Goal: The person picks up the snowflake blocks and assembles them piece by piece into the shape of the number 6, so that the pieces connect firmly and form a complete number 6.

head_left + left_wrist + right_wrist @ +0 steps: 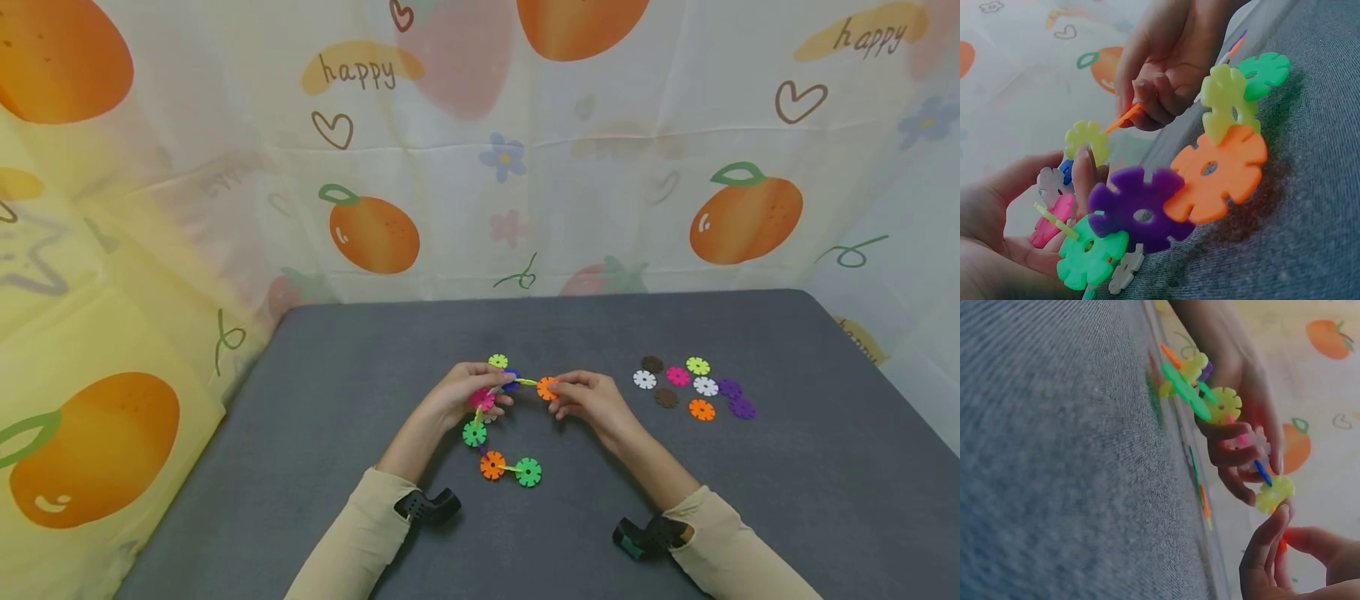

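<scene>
A chain of notched plastic discs, slotted edge to edge, runs between my hands. My left hand (459, 393) holds its middle part, around a pink disc (482, 401), a white disc (1052, 181) and a blue disc (513, 382). My right hand (594, 402) pinches an orange disc (545, 388) between thumb and fingers; it joins a yellow disc (1087, 141) seen nearly edge-on from the head. Below the left hand hang or lie a green disc (474, 434), a purple disc (1141, 214), an orange disc (492, 466) and an end green disc (528, 472).
To the right on the grey table (600, 500) lie several loose discs, among them a brown disc (666, 398), a purple disc (742, 408) and an orange disc (702, 409). A yellow-green disc (498, 360) shows just beyond the left hand. A printed cloth (540, 217) hangs behind.
</scene>
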Motion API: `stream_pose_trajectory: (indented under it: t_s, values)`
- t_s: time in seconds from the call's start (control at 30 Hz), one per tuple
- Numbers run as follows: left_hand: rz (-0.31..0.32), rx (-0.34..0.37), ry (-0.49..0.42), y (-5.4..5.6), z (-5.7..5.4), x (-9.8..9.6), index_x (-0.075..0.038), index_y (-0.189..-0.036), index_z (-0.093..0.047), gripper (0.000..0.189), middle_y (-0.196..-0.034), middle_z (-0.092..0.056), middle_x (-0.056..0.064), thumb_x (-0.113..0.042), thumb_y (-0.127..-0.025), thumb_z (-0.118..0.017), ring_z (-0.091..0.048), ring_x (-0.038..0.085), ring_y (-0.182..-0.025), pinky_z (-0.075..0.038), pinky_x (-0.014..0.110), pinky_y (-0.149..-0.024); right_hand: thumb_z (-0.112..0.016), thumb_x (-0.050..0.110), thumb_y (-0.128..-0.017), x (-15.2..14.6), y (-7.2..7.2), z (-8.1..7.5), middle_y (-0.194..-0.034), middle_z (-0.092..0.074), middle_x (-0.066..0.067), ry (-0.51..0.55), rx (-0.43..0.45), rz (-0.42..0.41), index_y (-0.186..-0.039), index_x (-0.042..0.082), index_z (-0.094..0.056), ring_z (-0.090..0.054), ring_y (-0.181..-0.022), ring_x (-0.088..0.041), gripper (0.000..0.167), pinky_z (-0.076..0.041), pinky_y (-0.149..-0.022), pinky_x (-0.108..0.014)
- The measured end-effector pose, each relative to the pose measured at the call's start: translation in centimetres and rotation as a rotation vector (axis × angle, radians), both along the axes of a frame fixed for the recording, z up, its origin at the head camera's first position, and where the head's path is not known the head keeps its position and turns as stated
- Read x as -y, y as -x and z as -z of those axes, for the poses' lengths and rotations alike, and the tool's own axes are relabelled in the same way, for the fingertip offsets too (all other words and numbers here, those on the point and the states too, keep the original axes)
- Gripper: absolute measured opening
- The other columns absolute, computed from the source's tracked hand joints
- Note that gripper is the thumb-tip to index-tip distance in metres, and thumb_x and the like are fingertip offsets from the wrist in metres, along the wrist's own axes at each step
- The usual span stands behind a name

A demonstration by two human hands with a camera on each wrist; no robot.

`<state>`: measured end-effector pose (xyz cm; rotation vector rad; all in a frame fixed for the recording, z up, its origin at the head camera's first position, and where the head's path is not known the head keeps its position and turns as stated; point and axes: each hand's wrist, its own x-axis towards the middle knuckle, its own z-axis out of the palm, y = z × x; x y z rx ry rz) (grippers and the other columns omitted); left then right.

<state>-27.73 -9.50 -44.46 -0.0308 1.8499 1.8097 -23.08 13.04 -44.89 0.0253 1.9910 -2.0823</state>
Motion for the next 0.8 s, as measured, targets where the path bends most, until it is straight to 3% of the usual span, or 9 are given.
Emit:
stream_pose_trajectory:
  t_s: [0.57,0.8]
  values:
    - [-0.003,0.040,-0.010,-0.09,0.25,-0.33,0.002,-0.123,-0.055,0.040,-0.093,-0.067,0.004,-0.017,-0.091,-0.070,-0.070,0.012,-0.068,-0.060,0.027,-0.059,-0.063,0.017,-0.095,-0.16,0.15,0.03,-0.084,-0.068,-0.001,0.069,0.018,-0.023,-0.123,-0.011,-0.054,-0.066,-0.071,-0.010,0.040,-0.058,-0.071,-0.026]
    - [0.058,0.021,-0.049,-0.22,0.41,-0.45,0.005,-0.122,-0.061,0.035,-0.095,-0.068,0.004,-0.015,-0.093,-0.066,-0.071,0.013,-0.077,-0.062,0.030,-0.069,-0.062,0.016,-0.095,-0.10,0.13,0.09,-0.083,-0.068,0.000,0.051,0.007,-0.038,-0.122,-0.010,-0.055,-0.067,-0.072,-0.011,0.038,-0.058,-0.071,-0.026]
